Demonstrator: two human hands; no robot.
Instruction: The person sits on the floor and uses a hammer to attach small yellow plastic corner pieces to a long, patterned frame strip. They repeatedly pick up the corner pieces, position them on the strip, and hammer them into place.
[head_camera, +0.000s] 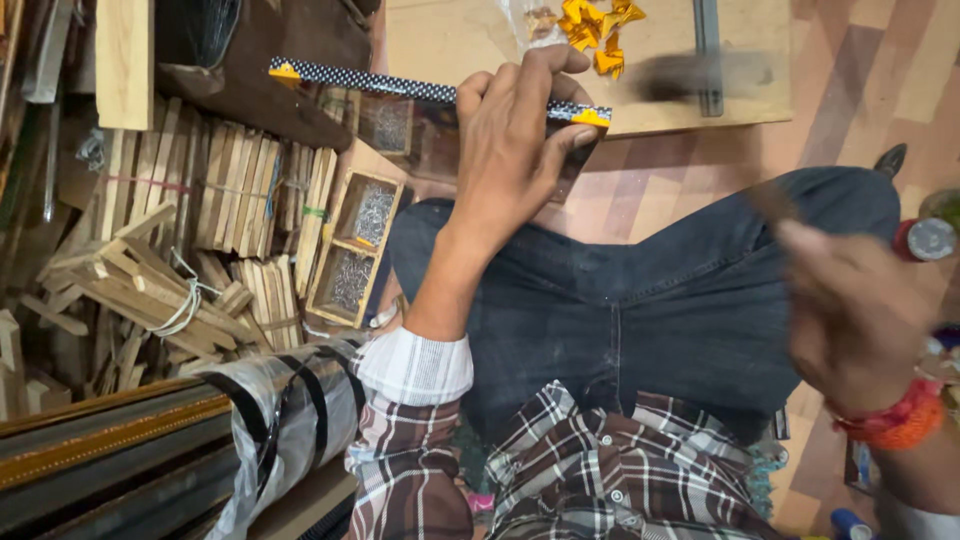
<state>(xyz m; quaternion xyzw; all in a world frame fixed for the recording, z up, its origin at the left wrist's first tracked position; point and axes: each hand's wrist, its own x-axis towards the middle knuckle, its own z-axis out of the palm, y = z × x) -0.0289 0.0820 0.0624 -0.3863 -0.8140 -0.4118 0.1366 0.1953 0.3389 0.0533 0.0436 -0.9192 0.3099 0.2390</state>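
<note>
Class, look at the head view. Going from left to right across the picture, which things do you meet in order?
Wood sticks → nail tray → left hand on the dotted frame → yellow corner pieces → blurred right hand → red spool.

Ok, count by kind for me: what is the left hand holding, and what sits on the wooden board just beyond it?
dotted picture frame, gripped by the left hand: 1
yellow corner caps fitted on that frame: 2
clear bag of loose yellow caps on the board: 1
blurred hammer-like tool over the board: 1
Total: 5
</note>
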